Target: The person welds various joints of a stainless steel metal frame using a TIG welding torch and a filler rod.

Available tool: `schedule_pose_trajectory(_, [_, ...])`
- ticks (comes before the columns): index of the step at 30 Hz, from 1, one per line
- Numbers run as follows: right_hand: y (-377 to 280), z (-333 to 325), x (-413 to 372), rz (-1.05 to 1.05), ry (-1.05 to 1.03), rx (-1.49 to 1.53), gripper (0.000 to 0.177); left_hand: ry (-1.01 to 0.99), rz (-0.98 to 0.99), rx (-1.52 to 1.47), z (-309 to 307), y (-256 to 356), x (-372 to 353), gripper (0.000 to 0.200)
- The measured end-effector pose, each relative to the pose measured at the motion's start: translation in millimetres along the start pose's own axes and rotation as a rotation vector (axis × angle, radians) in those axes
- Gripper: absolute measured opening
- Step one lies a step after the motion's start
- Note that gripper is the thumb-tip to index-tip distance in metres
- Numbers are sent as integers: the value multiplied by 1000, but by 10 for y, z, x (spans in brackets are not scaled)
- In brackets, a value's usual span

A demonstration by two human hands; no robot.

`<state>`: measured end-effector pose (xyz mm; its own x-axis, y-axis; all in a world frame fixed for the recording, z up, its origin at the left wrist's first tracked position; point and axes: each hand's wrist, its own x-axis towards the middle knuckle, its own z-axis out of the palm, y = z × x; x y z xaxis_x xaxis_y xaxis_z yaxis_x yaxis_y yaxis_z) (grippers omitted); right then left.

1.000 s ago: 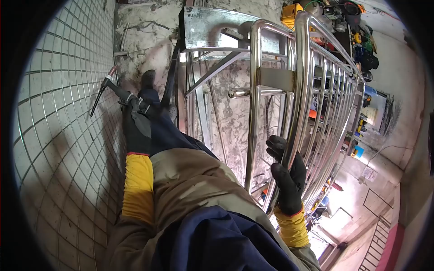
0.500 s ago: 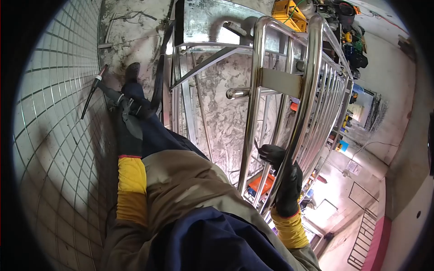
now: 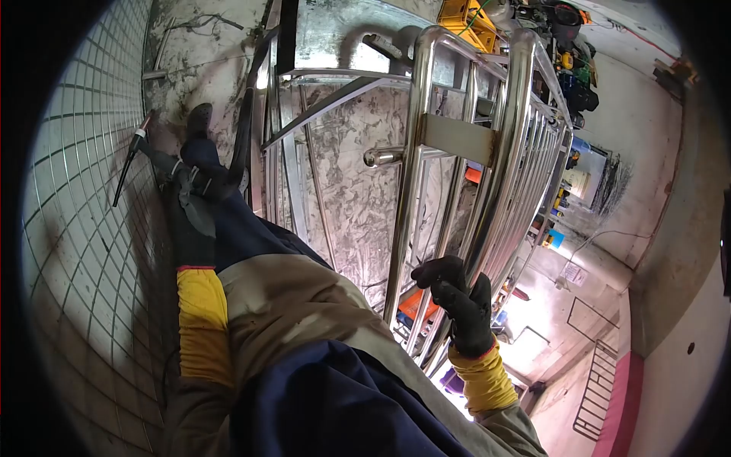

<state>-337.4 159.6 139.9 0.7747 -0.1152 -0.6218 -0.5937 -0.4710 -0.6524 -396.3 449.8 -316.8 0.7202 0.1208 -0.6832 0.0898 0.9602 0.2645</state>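
My left hand point(image 3: 190, 209), in a black glove with a yellow sleeve cuff, is closed around the handle of a TIG welding torch point(image 3: 156, 156). The torch points away beside the wire mesh, its long black back cap angled down. A frame of shiny metal tubes point(image 3: 403, 206) stands on my right, with a flat plate point(image 3: 457, 139) joining two of them. My right hand point(image 3: 461, 305), gloved the same way, is over the lower part of these tubes. Its thumb and fingers are apart and loosely curled, with nothing visible between them.
White-tiled wire mesh point(image 3: 84, 190) rises along my left side. A metal sheet point(image 3: 343, 38) and angled bars lie ahead on the stained floor point(image 3: 354, 152). Beyond the tubes are a yellow crate point(image 3: 464, 27), assorted tools and an orange item point(image 3: 415, 303). A dark cable runs near my leg.
My right hand has come off the tube it was wrapped around and opened over the frame. My left hand keeps the torch; the whole view has shifted slightly.
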Motion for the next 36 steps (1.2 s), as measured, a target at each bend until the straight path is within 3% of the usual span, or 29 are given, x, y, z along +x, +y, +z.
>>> schedule_pose_trajectory(3, [106, -55, -15, -62, -33, 80, 24, -19, 13, -12, 50, 25, -41, 42])
schedule_pose_trajectory(6, [86, -50, -35, 12, 51, -24, 34, -38, 2, 1, 113, 54, -37, 41])
schedule_pose_trajectory(8, [98, -103, -33, -21, -13, 40, 17, -21, 15, 74, 159, 88, -28, 40])
schedule_pose_trajectory(11, [107, -91, -28, -21, -13, 64, 15, -5, 28, 28, 205, 109, -35, 38])
schedule_pose_trajectory(18, [123, -53, -20, -11, 44, 79, 19, -103, 97, -31, 516, 424, -95, 27])
schedule_pose_trajectory(21, [80, -41, -12, 4, 27, 98, 21, -50, 57, -74, 1114, 649, -216, 19])
schedule_pose_trajectory(23, [30, -20, -10, -25, 34, 70, 22, -62, 156, 133, 1330, 776, -237, 25])
schedule_pose_trajectory(24, [16, -57, -5, -2, 9, 59, 22, -201, 180, 144, 1458, 825, -264, 26])
schedule_pose_trajectory(27, [2, -59, -14, -10, 8, 96, 20, -152, 363, 435, 2156, 982, -501, 27])
schedule_pose_trajectory(30, [30, -83, 1, -44, -50, 173, 18, -197, 534, 522, 2756, 1072, -494, 29])
schedule_pose_trajectory(31, [52, -90, 5, -42, -71, 196, 18, -297, 521, 564, 2930, 1179, -420, 33])
schedule_pose_trajectory(35, [176, -112, 33, -140, -100, 228, 20, -358, 740, 692, 3816, 1254, -319, 31])
schedule_pose_trajectory(36, [189, -121, 43, -159, -110, 231, 20, -361, 846, 746, 4042, 1245, -238, 23])
